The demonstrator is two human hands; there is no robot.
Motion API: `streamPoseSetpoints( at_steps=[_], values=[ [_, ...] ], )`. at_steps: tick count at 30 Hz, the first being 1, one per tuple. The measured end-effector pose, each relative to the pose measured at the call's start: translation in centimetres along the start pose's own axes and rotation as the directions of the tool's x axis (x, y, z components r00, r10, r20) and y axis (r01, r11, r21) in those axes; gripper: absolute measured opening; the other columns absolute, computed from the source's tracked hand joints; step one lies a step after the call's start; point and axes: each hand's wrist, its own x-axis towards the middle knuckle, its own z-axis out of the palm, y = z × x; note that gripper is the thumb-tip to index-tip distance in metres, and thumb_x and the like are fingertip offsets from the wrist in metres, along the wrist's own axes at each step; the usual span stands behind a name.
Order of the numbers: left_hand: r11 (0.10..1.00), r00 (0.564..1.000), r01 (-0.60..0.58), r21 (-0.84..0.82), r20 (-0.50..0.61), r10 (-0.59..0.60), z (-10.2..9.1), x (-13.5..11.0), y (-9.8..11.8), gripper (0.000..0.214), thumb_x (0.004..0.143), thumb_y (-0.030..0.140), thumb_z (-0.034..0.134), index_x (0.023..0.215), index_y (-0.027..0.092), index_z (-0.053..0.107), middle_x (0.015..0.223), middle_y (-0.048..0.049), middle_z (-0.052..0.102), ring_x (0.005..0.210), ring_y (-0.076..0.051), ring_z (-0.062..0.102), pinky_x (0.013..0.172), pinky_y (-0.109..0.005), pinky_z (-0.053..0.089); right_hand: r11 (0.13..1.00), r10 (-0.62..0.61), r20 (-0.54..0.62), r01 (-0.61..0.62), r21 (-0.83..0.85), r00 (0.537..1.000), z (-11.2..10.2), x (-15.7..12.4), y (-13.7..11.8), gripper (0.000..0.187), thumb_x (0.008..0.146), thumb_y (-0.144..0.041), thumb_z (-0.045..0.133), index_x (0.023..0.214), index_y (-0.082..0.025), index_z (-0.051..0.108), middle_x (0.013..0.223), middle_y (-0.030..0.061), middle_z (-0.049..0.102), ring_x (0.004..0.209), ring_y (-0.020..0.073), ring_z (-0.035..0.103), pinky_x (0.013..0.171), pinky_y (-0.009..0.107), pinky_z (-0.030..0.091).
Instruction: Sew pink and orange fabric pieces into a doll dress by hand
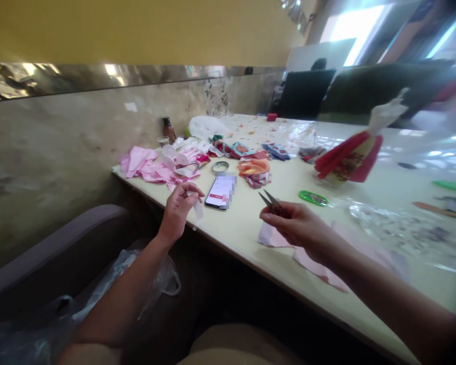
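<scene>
My left hand (178,210) pinches a narrow white strip (198,209) between thumb and fingers, just left of a smartphone (220,192) lying on the table with its screen lit. My right hand (292,223) grips small dark thread snips (271,202), their blades pointing left. Below that hand, pale pink fabric pieces (319,266) lie flat on the table. A heap of pink fabric (144,167) sits beyond my left hand, and orange fabric (254,167) lies beyond the phone.
The long cream table (251,243) runs along a marble-like wall (61,137). Scattered on it are a small round tin (220,166), a green disc (313,197), printed fabric scraps, a red-and-cream packet (349,157) and crinkled clear plastic (387,218). A plastic bag (137,279) lies by my left arm.
</scene>
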Motion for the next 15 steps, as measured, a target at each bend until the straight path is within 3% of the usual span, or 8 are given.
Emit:
streamPoseSetpoints(
  at_steps=[3,8,12,15],
  values=[
    [0.992,0.993,0.049,-0.113,0.117,-0.036,4.6,-0.2,1.5,0.011,0.091,0.028,0.058,0.099,0.020,0.058,0.093,-0.0030,0.064,0.078,-0.015,0.058,0.072,-0.028,0.047,0.992,0.026,0.043,-0.031,0.123,0.999,0.0,-1.5,0.5,0.038,0.068,-0.048,0.077,0.085,-0.016,0.065,0.051,-0.0088,0.035,0.042,0.0041,0.024,0.037,0.020,0.011],
    [0.987,0.965,0.069,-0.143,0.261,-0.029,11.5,-0.8,3.0,0.015,0.090,0.032,0.061,0.100,0.021,0.057,0.091,-0.0026,0.062,0.077,-0.015,0.057,0.069,-0.028,0.047,0.937,-0.005,0.110,-0.033,0.349,0.994,-0.4,-3.8,0.8,0.036,0.071,-0.045,0.075,0.089,-0.018,0.061,0.053,-0.0105,0.036,0.041,0.0029,0.021,0.037,0.019,0.011],
    [0.979,0.948,0.104,-0.174,0.314,-0.045,15.3,-1.4,3.9,0.018,0.086,0.031,0.069,0.098,0.021,0.060,0.087,-0.0001,0.060,0.071,-0.012,0.053,0.065,-0.025,0.044,0.905,-0.002,0.017,-0.005,0.426,1.000,-2.2,-5.2,1.2,0.029,0.065,-0.034,0.074,0.076,-0.020,0.052,0.047,-0.0115,0.034,0.039,0.0031,0.022,0.036,0.019,0.011],
    [0.905,0.902,0.296,-0.305,0.401,-0.160,17.2,-1.1,4.6,0.025,0.080,0.037,0.076,0.093,0.020,0.064,0.088,-0.0004,0.063,0.076,-0.013,0.057,0.069,-0.024,0.047,0.910,0.053,-0.054,-0.026,0.414,0.997,-4.2,-6.1,1.8,0.019,0.060,-0.023,0.067,0.070,-0.020,0.051,0.043,-0.0111,0.033,0.036,0.0031,0.022,0.035,0.019,0.011]
  ],
)
